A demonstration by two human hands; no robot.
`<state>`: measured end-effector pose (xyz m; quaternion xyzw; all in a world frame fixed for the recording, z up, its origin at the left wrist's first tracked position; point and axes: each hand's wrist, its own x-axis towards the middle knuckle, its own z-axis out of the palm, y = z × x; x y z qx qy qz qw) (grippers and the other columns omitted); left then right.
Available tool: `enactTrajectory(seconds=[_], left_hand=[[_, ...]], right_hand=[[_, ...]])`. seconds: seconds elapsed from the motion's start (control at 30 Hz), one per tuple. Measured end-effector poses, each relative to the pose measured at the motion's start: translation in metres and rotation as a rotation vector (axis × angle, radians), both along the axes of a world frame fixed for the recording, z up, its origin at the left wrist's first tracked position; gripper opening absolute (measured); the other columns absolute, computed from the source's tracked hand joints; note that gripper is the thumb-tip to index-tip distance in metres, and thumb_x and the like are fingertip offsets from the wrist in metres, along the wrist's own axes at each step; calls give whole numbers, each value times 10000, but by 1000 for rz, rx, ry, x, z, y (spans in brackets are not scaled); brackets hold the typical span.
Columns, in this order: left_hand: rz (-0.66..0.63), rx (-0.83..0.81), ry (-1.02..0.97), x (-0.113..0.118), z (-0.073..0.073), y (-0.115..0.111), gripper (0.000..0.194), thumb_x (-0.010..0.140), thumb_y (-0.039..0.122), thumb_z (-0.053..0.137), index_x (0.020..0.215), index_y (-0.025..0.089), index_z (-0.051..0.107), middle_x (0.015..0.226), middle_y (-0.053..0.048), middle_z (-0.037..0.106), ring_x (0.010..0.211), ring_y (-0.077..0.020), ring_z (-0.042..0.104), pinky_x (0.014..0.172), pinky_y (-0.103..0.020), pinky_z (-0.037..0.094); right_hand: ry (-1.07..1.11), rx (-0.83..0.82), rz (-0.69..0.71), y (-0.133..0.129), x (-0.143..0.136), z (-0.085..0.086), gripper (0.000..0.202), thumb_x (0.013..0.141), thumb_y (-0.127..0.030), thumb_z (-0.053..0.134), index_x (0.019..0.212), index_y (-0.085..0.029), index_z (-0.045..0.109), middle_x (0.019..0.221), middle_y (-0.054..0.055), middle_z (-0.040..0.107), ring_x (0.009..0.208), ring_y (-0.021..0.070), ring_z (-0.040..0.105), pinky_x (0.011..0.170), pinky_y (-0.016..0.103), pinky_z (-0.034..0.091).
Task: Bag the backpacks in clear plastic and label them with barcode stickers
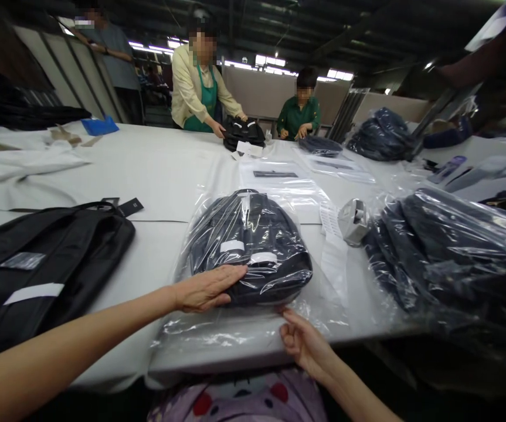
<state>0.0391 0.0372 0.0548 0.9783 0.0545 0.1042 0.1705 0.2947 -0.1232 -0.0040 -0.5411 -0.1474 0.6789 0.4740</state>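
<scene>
A dark backpack (253, 240) lies inside a clear plastic bag (217, 334) on the white table (165, 170) in front of me. My left hand (206, 288) rests flat on the near end of the bagged backpack, fingers spread. My right hand (303, 340) pinches the loose open end of the plastic bag at the table's near edge. White labels show through the plastic on the backpack.
An unbagged black backpack (37, 269) lies at the left. A pile of bagged dark backpacks (446, 252) sits at the right, with a grey tape dispenser (353, 220) and paper slips beside it. Three people stand or sit across the table, handling more bags.
</scene>
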Motion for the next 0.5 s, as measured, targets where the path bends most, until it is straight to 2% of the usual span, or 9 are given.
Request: enactTrajectory(seconds=[0.07, 0.13, 0.2, 0.23, 0.27, 0.3, 0.37, 0.43, 0.5], left_hand=[[4, 15, 6, 0, 0, -1, 643, 950, 273, 351, 1455, 185, -37, 1513, -93, 117, 1377, -233, 121, 1140, -420, 151], [4, 33, 7, 0, 0, -2, 644, 950, 266, 350, 1454, 192, -44, 1510, -99, 127, 1376, -233, 125, 1137, -425, 157], [8, 41, 5, 0, 0, -2, 636, 951, 261, 348, 1455, 201, -35, 1507, -98, 144, 1375, -230, 133, 1134, -424, 165], [11, 42, 4, 0, 1, -1, 629, 952, 260, 347, 1455, 205, -27, 1506, -96, 150, 1375, -228, 137, 1133, -423, 168], [14, 39, 6, 0, 1, -1, 623, 953, 260, 346, 1456, 207, -18, 1505, -94, 154, 1374, -227, 140, 1133, -422, 170], [15, 36, 6, 0, 1, 0, 618, 953, 259, 346, 1456, 209, -8, 1505, -93, 154, 1374, -227, 142, 1132, -422, 173], [13, 32, 4, 0, 0, 1, 614, 951, 250, 351, 1457, 208, 7, 1507, -94, 151, 1374, -228, 144, 1130, -427, 179], [4, 38, -4, -3, -2, -1, 612, 946, 235, 353, 1457, 206, 18, 1506, -94, 155, 1374, -229, 147, 1126, -438, 186], [2, 68, -19, -7, -2, -5, 617, 937, 219, 351, 1457, 204, 20, 1504, -98, 160, 1374, -231, 149, 1119, -449, 203]], right_hand=[[90, 55, -161, 13, -9, -8, 347, 679, -410, 705, 853, -151, 553, 504, -64, 511, 356, 13, 357, 343, 114, 209], [-8, 108, -203, 19, -12, -7, 383, 631, -460, 741, 737, -137, 562, 475, -69, 471, 337, 6, 308, 324, 125, 180], [-187, 256, -202, 15, -9, -1, 369, 680, -498, 692, 722, -146, 590, 537, -32, 530, 384, 34, 391, 341, 143, 261], [-310, 375, -186, 11, -5, 3, 334, 740, -489, 638, 740, -156, 611, 641, 10, 597, 478, 68, 492, 405, 164, 367], [-469, 530, -150, 6, -1, 8, 287, 795, -451, 584, 772, -169, 635, 796, 52, 648, 640, 116, 582, 535, 209, 469], [-670, 716, -78, 1, 4, 12, 236, 831, -389, 542, 824, -184, 657, 976, 83, 652, 847, 172, 610, 714, 282, 512], [-1146, 1087, 129, -4, 13, 18, 236, 839, -230, 489, 1006, -205, 656, 1245, 98, 560, 1165, 258, 491, 978, 437, 413], [-1554, 1330, 250, 2, 19, 17, 424, 805, -105, 459, 1209, -196, 551, 1293, 110, 530, 1244, 283, 422, 1015, 506, 372], [-1824, 1377, 106, 18, 21, 13, 497, 807, -57, 432, 1288, -176, 465, 1208, 129, 591, 1188, 288, 483, 935, 509, 452]])
